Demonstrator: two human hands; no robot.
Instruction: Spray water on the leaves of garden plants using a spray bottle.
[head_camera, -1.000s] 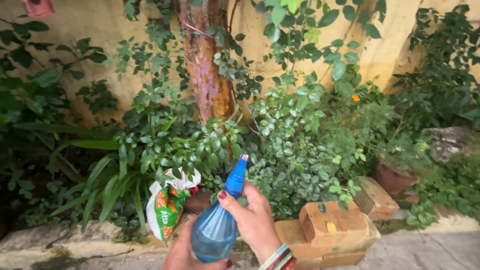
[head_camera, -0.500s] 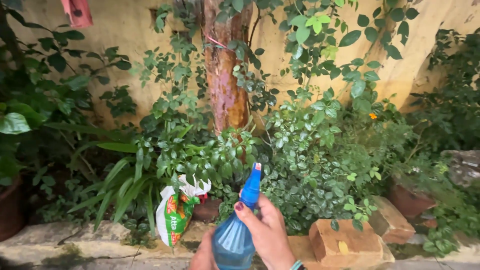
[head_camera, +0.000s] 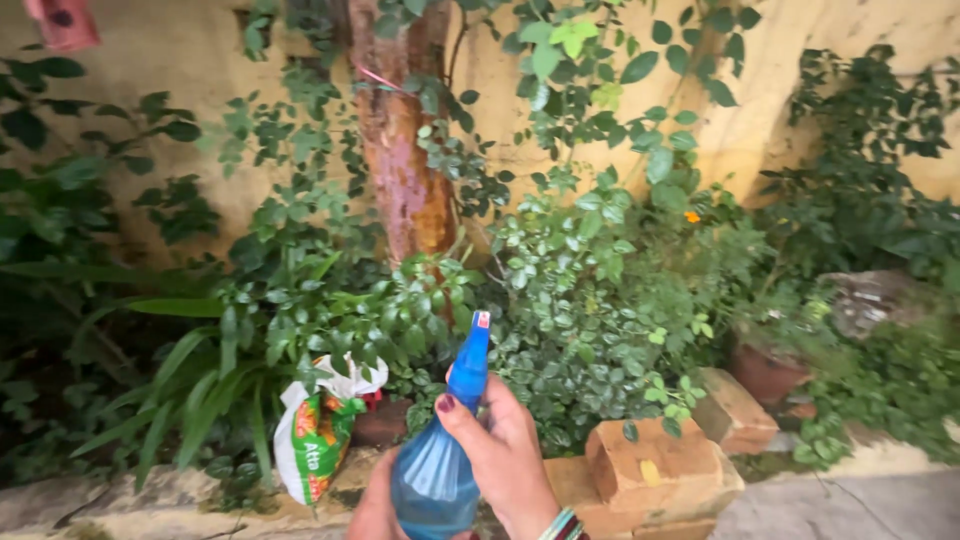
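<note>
Both hands close around a blue spray bottle (head_camera: 440, 460) low in the middle: the right hand (head_camera: 505, 460) grips its neck, the left hand (head_camera: 375, 510) cups its base. Just left, a white, green and orange printed bag (head_camera: 315, 430) leans among leaves; a red tag (head_camera: 65, 20) hangs top left.

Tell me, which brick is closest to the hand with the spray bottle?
The big front brick, right beside the right hand. The tilted brick lies farther back, toward the clay pot.

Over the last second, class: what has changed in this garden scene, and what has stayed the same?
Little has changed. The view swung left, then back right, so the tree trunk, printed bag and bricks shifted across the picture and returned. The right hand keeps its grip on the blue spray bottle, nozzle aimed at the leaves; the left hand stays under its base.
</note>
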